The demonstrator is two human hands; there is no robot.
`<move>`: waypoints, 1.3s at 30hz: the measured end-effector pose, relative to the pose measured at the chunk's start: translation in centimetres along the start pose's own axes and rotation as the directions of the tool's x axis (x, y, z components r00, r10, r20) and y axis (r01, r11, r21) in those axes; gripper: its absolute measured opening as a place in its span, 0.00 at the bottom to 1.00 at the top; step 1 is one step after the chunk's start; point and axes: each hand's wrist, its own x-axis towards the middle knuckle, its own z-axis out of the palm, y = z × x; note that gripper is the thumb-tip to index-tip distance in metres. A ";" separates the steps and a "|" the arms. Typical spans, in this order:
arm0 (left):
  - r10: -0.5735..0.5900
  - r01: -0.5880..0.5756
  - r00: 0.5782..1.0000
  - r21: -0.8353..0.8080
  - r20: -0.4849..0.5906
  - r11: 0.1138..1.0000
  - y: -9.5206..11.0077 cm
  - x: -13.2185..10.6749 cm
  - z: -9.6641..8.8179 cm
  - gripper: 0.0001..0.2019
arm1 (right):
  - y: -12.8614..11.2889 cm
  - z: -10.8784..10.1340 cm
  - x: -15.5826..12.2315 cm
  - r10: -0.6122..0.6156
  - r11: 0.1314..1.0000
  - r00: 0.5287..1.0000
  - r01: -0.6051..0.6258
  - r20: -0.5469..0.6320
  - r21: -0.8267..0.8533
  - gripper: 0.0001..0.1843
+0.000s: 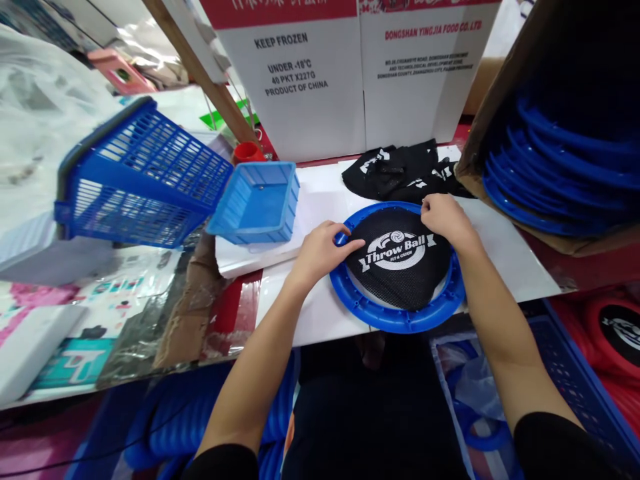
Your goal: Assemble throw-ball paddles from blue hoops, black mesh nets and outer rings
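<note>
A blue plastic ring (405, 321) lies flat on the white work surface in front of me. Inside it is a black mesh disc (400, 280) printed "Throw Ball"; a pale gap shows along its lower edge. My left hand (323, 252) grips the ring's left side, its thumb stretched over the mesh and its fingers bent at the rim. At the upper right rim, the fingers of my right hand (447, 220) are pinched on the mesh edge; the exact grip is partly hidden. More black mesh pieces (395, 172) lie just behind the ring.
A light-blue tray (257, 203) and a tilted blue basket (145, 177) stand left. White cartons (320, 120) rise behind. At right, a cardboard box (475, 153) holds stacked blue rings (555, 173). Red discs (620, 333) and a blue crate (575, 360) sit lower right.
</note>
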 end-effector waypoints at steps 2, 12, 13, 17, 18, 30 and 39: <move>0.001 -0.001 0.998 -0.003 0.055 1.000 -0.3 0.2 0.0 0.11 | 0.9 -0.4 0.1 -0.113 0.993 0.990 0.114 0.084 -0.011 0.10; 0.247 -0.289 0.939 0.158 0.238 0.944 -1.5 0.6 -0.2 0.12 | 2.7 -1.9 -0.9 -0.580 0.809 0.740 0.477 0.340 0.344 0.15; 0.255 -0.304 0.934 0.186 0.250 0.934 -1.5 0.6 -0.1 0.13 | 2.1 -1.2 -0.9 -0.623 0.770 0.750 0.540 0.220 0.340 0.14; 0.219 -0.282 0.935 0.211 0.279 0.936 -1.1 0.5 -0.2 0.13 | -1.0 2.5 -1.1 -0.752 0.633 0.657 0.695 0.056 0.341 0.11; 0.202 -0.265 0.937 0.201 0.284 0.943 -1.0 0.5 -0.3 0.12 | -1.7 3.3 -1.2 -0.760 0.627 0.646 0.705 0.064 0.332 0.10; 0.084 -0.075 0.978 -0.052 0.193 0.996 -1.0 0.6 -2.1 0.06 | -3.2 4.2 -1.5 -0.725 0.648 0.685 0.645 0.069 0.405 0.08; -0.026 0.047 0.995 -0.234 0.093 0.971 -2.2 1.0 -1.4 0.03 | -3.2 4.1 -1.0 -0.600 0.639 0.800 0.475 0.006 0.606 0.08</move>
